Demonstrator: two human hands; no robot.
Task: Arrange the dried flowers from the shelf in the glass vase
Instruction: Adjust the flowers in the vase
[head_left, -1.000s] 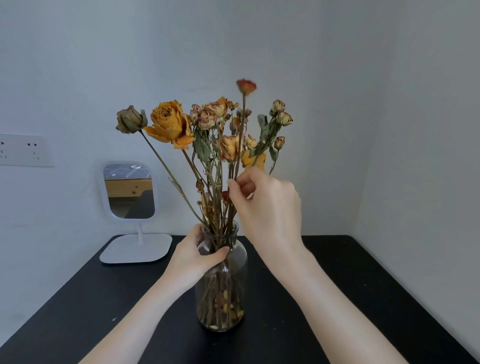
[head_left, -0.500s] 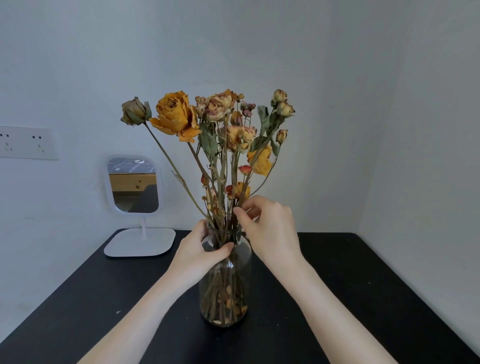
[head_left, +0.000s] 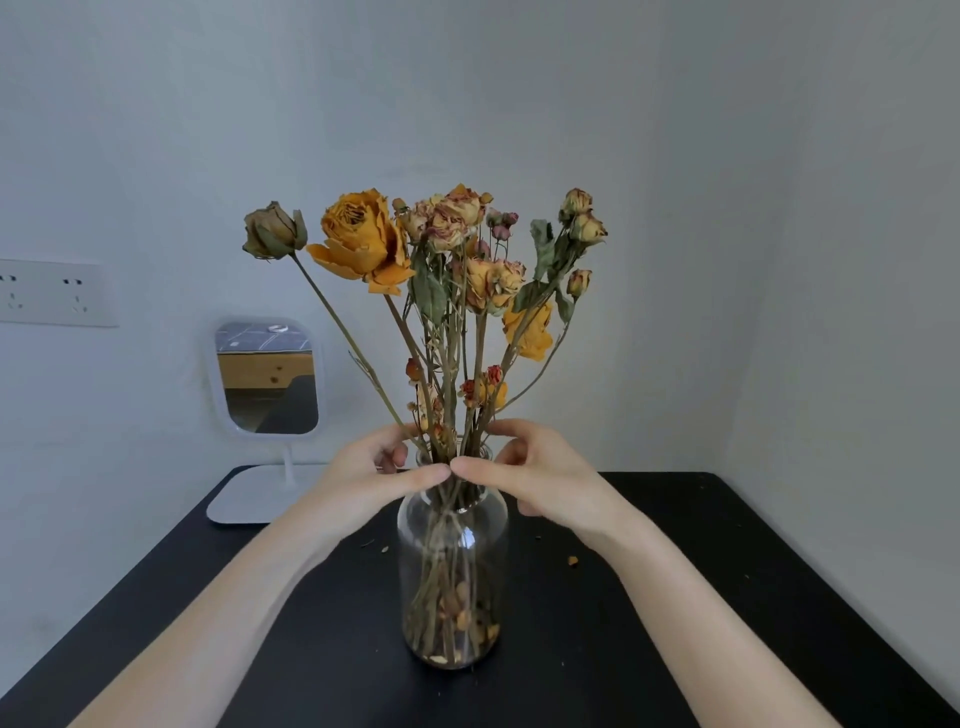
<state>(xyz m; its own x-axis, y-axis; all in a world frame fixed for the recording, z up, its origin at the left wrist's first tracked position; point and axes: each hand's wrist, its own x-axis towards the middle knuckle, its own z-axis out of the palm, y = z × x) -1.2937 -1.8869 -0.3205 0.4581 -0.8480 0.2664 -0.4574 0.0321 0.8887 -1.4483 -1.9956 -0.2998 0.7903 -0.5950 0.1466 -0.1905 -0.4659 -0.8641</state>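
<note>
Vase between left hand, right hand (flowers inside)

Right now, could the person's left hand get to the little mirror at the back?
Probably yes. The mirror stands back-left of the left hand, with only bare table between them, though that hand is round the vase neck.

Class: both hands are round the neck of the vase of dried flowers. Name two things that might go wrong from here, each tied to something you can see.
1. The dried flowers look brittle: bits already lie in the glass vase and on the table, so squeezing the stems with the left hand and right hand may snap or shed more.
2. The bouquet stands tall and splays wide above a narrow vase; a nudge might tip it.
</note>
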